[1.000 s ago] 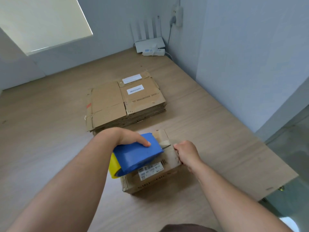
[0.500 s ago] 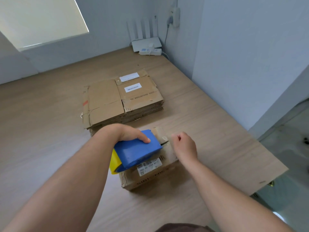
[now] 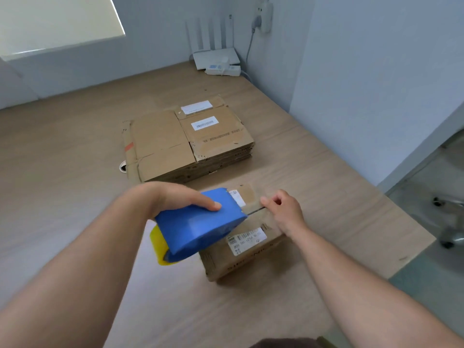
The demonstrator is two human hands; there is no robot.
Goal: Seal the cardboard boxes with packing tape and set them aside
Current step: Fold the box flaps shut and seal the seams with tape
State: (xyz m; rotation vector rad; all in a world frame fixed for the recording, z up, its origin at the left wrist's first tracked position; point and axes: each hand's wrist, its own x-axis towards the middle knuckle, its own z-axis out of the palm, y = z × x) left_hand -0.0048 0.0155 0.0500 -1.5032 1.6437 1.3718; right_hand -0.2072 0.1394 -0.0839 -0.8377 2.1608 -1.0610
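Note:
A small closed cardboard box with a white barcode label lies on the wooden table in front of me. My left hand grips a blue tape dispenser with a yellow roll at its rear, held over the box's left half. The dispenser's front edge is at the box's top seam. My right hand hovers over the box's right side with fingers curled, pinching what looks like the tape end; the clear tape itself is hard to make out.
A stack of flattened cardboard boxes lies further back on the table. A white router and a power strip sit in the far corner by the wall. The table edge runs along the right, with a chair base beyond.
My right hand has lifted from the box's right edge and shifted slightly toward the dispenser's front. The left hand with the dispenser has barely moved.

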